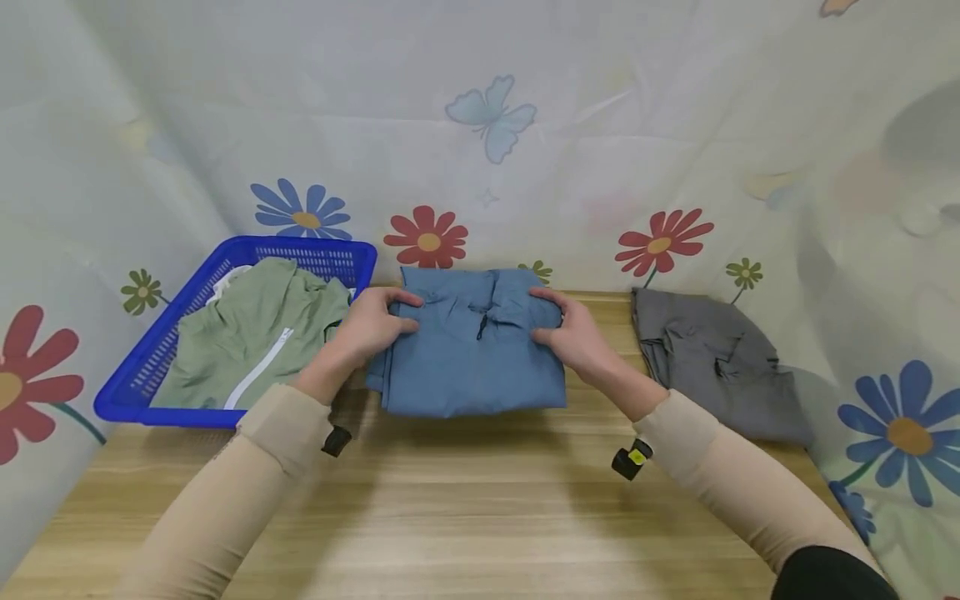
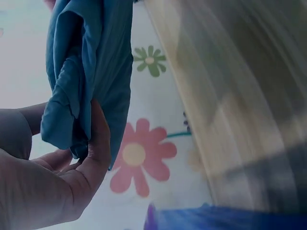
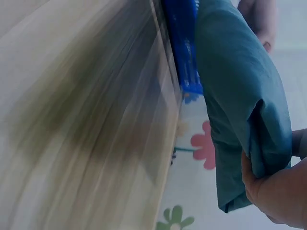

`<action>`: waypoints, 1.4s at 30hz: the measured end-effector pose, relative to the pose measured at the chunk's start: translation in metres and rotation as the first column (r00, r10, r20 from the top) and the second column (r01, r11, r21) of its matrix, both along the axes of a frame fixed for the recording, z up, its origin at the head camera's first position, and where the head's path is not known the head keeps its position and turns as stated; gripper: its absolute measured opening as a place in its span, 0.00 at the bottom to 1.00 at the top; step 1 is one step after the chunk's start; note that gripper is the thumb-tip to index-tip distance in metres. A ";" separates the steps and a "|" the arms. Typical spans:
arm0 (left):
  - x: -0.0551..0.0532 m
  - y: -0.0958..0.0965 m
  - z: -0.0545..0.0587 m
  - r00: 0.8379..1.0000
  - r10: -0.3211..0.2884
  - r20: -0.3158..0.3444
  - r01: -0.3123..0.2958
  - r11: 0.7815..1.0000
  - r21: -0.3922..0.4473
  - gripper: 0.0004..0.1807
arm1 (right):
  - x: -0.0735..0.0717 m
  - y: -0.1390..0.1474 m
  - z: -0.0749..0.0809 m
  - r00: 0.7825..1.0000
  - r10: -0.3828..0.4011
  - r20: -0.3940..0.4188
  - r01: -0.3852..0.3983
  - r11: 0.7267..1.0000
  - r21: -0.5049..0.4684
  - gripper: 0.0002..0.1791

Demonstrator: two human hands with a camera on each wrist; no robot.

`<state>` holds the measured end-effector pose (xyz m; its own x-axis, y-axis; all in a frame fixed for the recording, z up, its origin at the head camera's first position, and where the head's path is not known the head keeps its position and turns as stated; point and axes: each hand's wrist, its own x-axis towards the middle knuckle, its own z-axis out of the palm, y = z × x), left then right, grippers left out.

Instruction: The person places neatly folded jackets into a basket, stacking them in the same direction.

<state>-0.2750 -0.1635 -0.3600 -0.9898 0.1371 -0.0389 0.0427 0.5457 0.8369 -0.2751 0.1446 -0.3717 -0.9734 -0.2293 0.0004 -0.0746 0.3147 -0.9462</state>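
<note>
At left we see the blue basket [image 1: 187, 417], a green top [image 1: 232, 346] with a white zip heaped inside it. Right of it, the left hand [image 1: 372, 320] grips the left edge of the folded blue garment [image 1: 472, 371], which we see held above the table [image 1: 465, 517], in the middle. The right hand [image 1: 581, 335] grips its right edge. At far right, we see a grey garment [image 1: 712, 362] lying folded on the table.

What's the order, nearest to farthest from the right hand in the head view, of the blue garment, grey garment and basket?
1. Blue garment: in the right hand.
2. Grey garment: to the hand's right.
3. Basket: far left.
</note>
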 end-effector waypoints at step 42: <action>-0.008 -0.235 0.056 0.981 0.189 0.039 -0.187 0.980 -0.066 0.19 | -0.024 -0.234 0.021 0.989 -0.013 -0.149 -0.001 0.996 -0.094 0.36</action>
